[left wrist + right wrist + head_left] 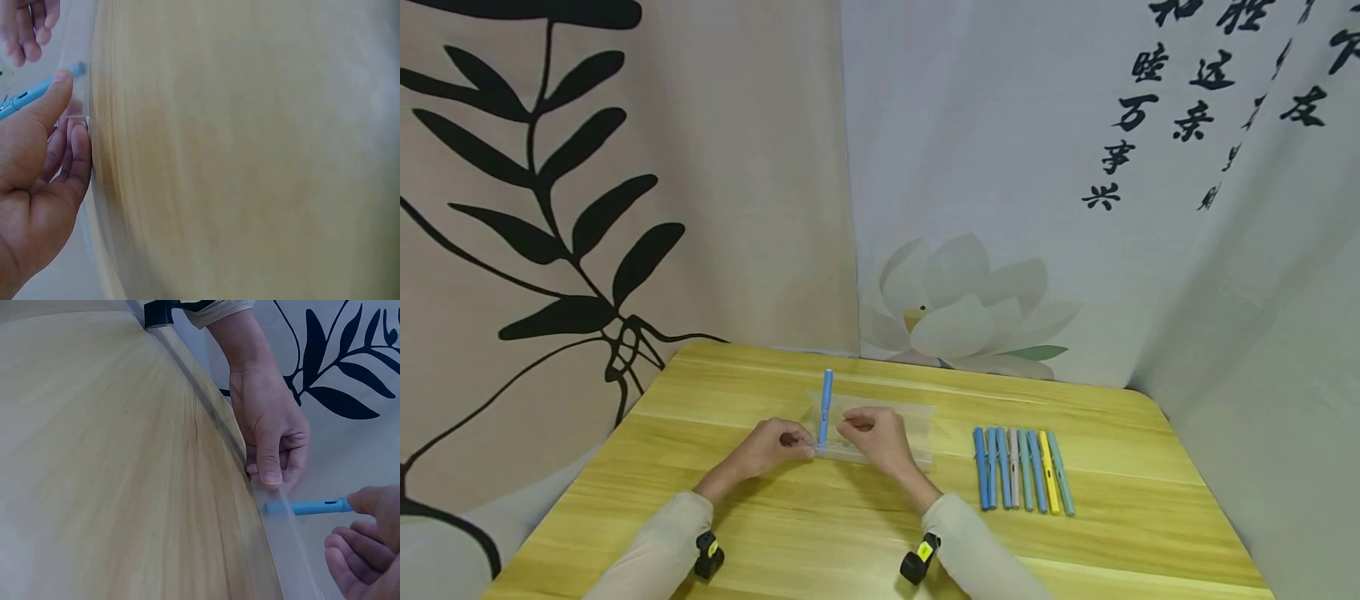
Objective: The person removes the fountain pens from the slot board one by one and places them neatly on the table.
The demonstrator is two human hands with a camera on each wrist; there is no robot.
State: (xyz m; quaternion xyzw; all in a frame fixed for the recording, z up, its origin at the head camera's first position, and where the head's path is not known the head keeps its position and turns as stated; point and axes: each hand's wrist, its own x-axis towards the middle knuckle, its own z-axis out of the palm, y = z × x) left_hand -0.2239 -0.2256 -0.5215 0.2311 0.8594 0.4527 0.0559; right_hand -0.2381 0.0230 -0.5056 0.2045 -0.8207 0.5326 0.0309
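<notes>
A clear plastic pouch (917,425) lies flat on the table, with a folded strip along its near edge. One blue pen (825,407) lies lengthwise at its left side, the near end under the clear strip. My left hand (772,446) pinches the pouch's near left corner between thumb and fingers; the left wrist view shows this hand (44,162) close beside the pen. Just right of the pen, my right hand (878,435) hovers over the pouch with fingers loosely bent and nothing visible in them. In the right wrist view, its thumb (369,503) overlaps the pen's far end.
To the right, several capped pens lie side by side in a row: blue ones (981,468), a greyish one (1015,468), green ones and a yellow pen (1048,472). The wooden table (820,533) ends at a printed curtain (752,208) behind.
</notes>
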